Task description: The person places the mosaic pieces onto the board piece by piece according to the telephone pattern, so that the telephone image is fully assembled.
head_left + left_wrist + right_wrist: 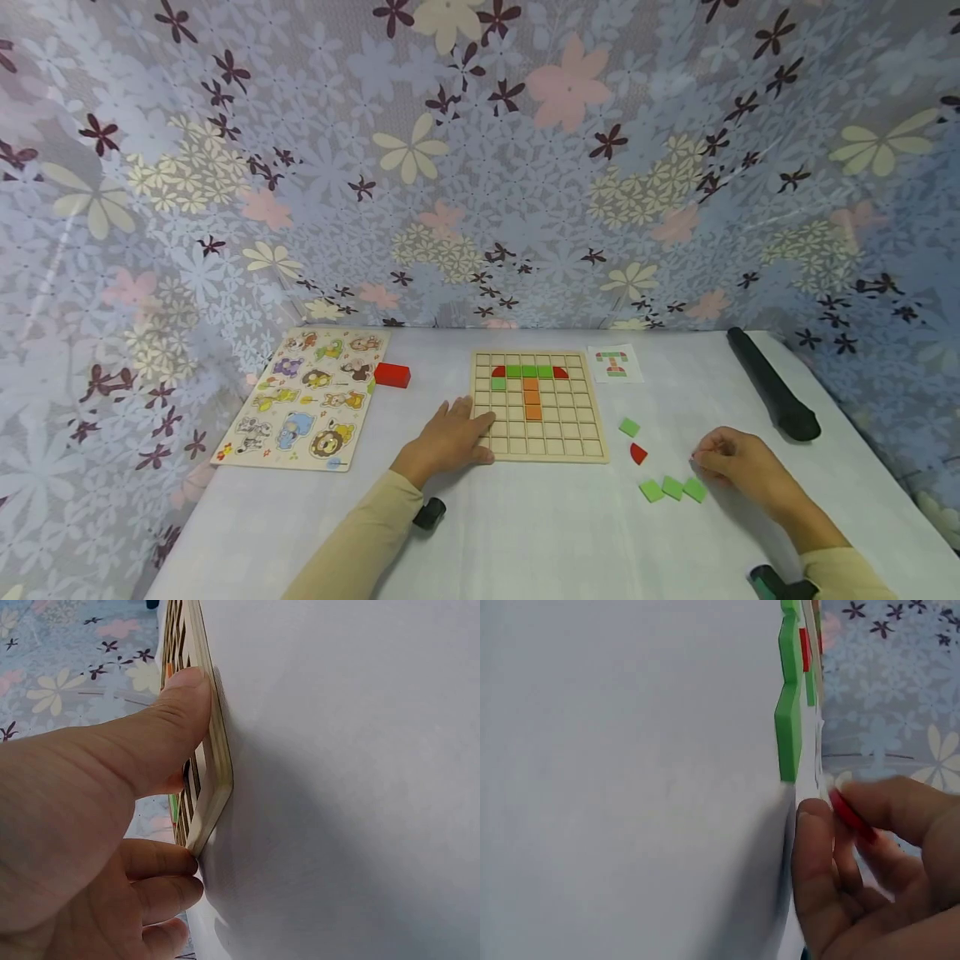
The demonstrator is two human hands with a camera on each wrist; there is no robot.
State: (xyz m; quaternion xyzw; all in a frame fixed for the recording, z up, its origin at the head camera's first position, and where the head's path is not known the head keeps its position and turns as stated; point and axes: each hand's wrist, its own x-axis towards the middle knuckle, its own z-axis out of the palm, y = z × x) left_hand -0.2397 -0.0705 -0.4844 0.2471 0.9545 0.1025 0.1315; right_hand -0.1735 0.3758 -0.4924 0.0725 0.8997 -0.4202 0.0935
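Note:
A wooden grid board (555, 446) lies mid-table with red, green and orange pieces set in its squares. My left hand (448, 442) rests at its near left corner. In the left wrist view the thumb (176, 712) lies along the board's edge (221, 750), and other fingers touch its side. To the right, my right hand (738, 467) pinches a small red piece (853, 817) between thumb and fingers; the grip hides most of its outline. Beside that hand lie several green square tiles (672, 487), a red quarter-round piece (638, 453) and another green tile (629, 427).
A pattern card (615, 364) lies right of the board's far corner. An animal puzzle board (300, 400) and a red block (392, 375) are at the left. A long black object (776, 387) lies at the right. Flowered cloth (480, 208) hangs behind the table.

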